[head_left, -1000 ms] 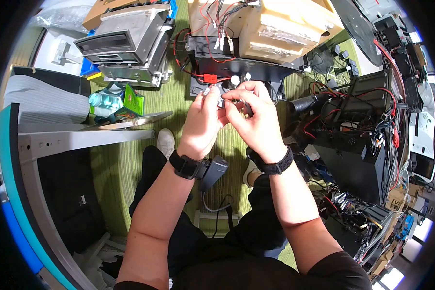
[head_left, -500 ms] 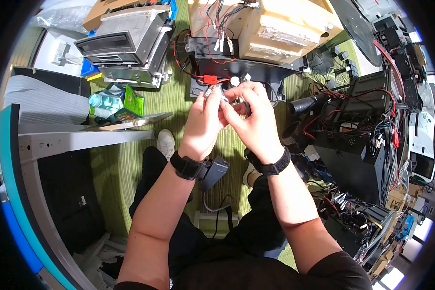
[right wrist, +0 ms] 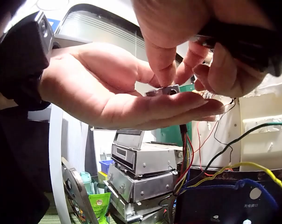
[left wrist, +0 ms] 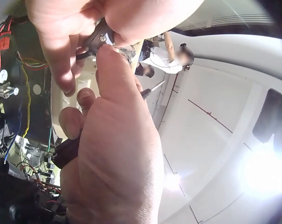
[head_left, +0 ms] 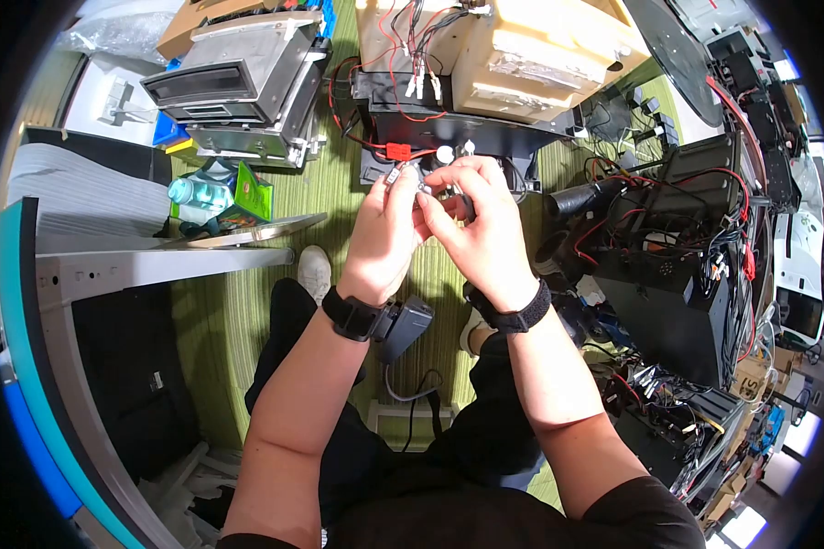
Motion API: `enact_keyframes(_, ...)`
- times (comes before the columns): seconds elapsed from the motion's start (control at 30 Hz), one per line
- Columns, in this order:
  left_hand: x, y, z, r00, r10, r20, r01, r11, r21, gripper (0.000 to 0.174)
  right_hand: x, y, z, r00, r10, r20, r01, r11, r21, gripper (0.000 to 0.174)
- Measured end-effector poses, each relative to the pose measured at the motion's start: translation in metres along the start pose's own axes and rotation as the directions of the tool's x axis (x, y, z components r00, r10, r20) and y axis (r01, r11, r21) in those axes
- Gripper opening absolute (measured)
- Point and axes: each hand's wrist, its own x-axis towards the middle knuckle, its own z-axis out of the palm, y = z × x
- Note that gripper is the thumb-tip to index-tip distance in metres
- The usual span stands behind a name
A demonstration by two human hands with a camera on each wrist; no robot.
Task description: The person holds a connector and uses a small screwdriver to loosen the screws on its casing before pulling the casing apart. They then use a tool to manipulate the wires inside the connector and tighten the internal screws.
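In the head view my left hand and right hand meet close together over the floor. The left thumb and fingers pinch a small dark-grey cable connector, with a screw head showing on its face in the left wrist view. Coloured wires hang below it in the right wrist view. My right thumb and a fingertip are right at the connector. Curled lower fingers of the right hand grip a screwdriver by its black handle; its thin metal shaft sticks out past the hand.
A black equipment box with yellowish blocks stands ahead, a red plug beside it. Metal units are stacked left, near a bottle. Black cases with tangled cables fill the right. A desk leg juts in.
My right hand has shifted slightly left, its fingertips still by the connector. The left hand and the connector have tilted only a little.
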Motion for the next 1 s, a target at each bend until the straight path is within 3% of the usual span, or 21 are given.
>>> enact_keyframes(0.27, 0.0019, -0.0010, -0.0003, 1.000, 0.025, 0.013, -0.025, 0.999, -0.020, 0.029, -0.0011, 0.0023, 0.0005, 0.998, 0.060, 0.019, -0.061, 0.996, 0.062, 0.016)
enact_keyframes(1.0, -0.0029, 0.0034, 0.0047, 1.000, -0.001, -0.018, 0.002, 1.000, 0.021, 0.022, -0.0003, 0.0036, 0.0011, 1.000, -0.006, -0.015, 0.006, 1.000, 0.009, 0.017)
